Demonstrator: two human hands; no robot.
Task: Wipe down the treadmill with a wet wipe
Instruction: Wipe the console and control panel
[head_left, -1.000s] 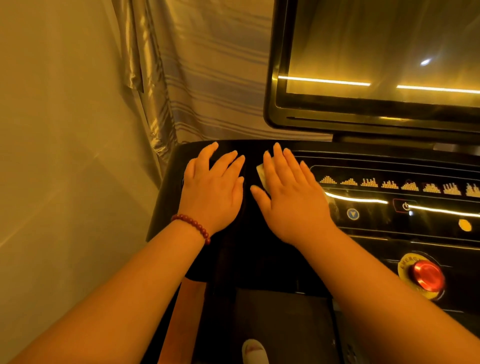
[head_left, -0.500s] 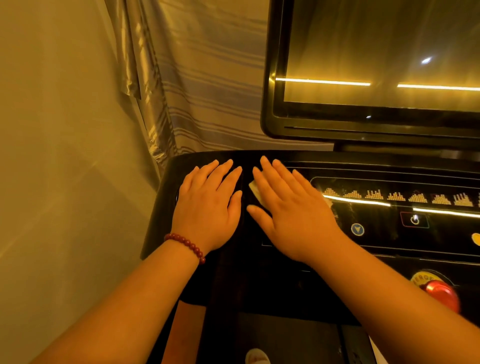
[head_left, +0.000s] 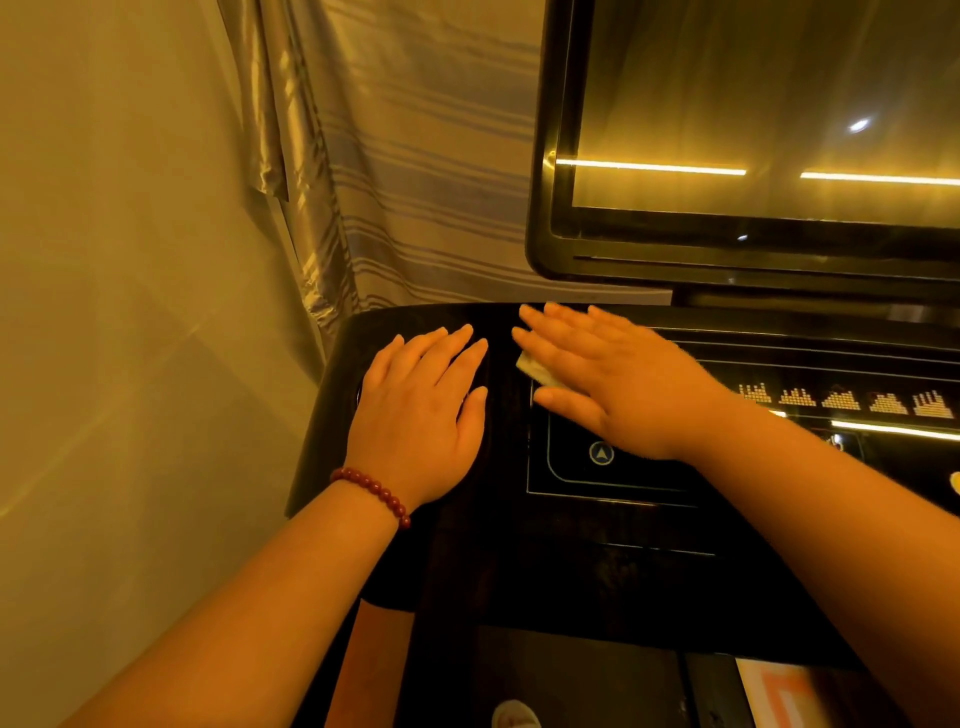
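pressing a wet wipe (head_left: 537, 370) flat on the treadmill console (head_left: 519, 561)

both hands lie palm down on the glossy black top of the console, side by side near its far left corner and not quite touching. the left hand (head_left: 415, 410) rests at the left end, fingers straight and close together, tips pointing toward the far edge; it grasps nothing. a bracelet (head_left: 371, 491) of dark red beads circles its wrist.

the right hand (head_left: 618, 384) sits just to the right, angled so its fingers reach toward the far edge. its fingers are straight too, spread over the wipe and pressing it onto the surface rather than curling round it. only a small pale corner of the wipe shows, poking out between the thumb and the first finger; the rest is hidden beneath the palm.

a thin-lined outlined panel (head_left: 540, 488) on the console encloses a round arrow button (head_left: 601, 453), which sits just below the heel of the right hand. further toward the right edge runs a row of lit bar-graph icons (head_left: 841, 401), partly covered by the right forearm.

above the console's far edge stands a dark screen (head_left: 753, 130) in a black frame, with bright strips of light reflected in it. a striped curtain (head_left: 415, 156) hangs behind the far left corner, beside a plain wall (head_left: 104, 312). below the near edge the dark belt (head_left: 571, 675) shows, with the toe of a pale shoe (head_left: 514, 716) on it.
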